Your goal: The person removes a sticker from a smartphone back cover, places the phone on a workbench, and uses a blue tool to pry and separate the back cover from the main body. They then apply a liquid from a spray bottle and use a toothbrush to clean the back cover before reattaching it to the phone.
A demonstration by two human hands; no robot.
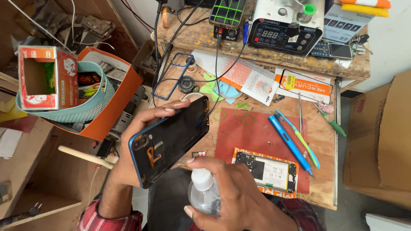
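The opened phone (265,172) lies on the mat (252,137) at the workbench's (325,188) near edge. Two screwdrivers (291,143) lie to its right, tweezers (301,113) behind them.

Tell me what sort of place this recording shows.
Most likely a phone repair bench. The left hand holds an opened phone panel, another opened phone lies on the red mat, and tweezers sit beside a heating machine.
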